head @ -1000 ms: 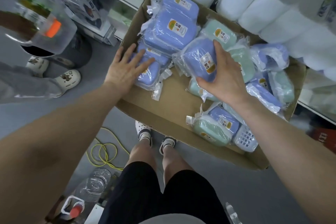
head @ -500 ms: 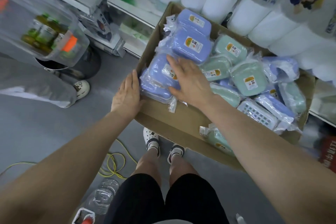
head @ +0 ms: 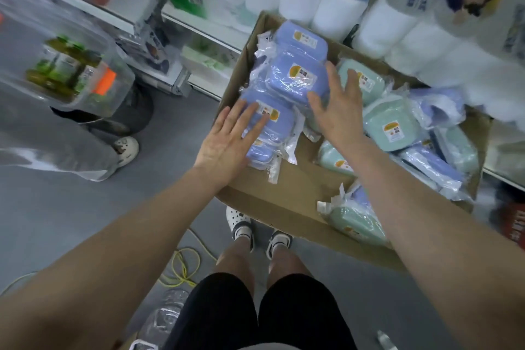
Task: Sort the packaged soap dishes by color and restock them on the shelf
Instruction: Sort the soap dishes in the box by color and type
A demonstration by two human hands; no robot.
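A cardboard box (head: 287,193) sits tilted in front of the person, packed with soap dishes in clear plastic wrap, and the colours are already partly grouped. The blue soap dishes (head: 295,77) are stacked in a column along the box's left side, three showing their labelled tops, the farthest one up against the far wall. The green soap dishes (head: 393,125) lie mostly to the right of that stack, mixed with a few more blue ones at the right end, and one more green dish (head: 355,223) rests against the near wall by the right forearm. The left hand (head: 227,142) lies flat on the nearest blue dish at the box's near left corner, its fingers (head: 250,119) straight and slightly spread, pressing on the wrap rather than curling round it. The right hand (head: 338,111) is over the gap between the blue stack and the green dishes, fingers spread wide and straight, holding nothing; whether it touches the packs I cannot tell. Behind the box stand big packs of white paper rolls (head: 403,37) beside a shelf (head: 199,25). A yellow cable (head: 184,264) lies looped on the grey floor near the person's feet, and another person's shoe (head: 126,149) shows at the left
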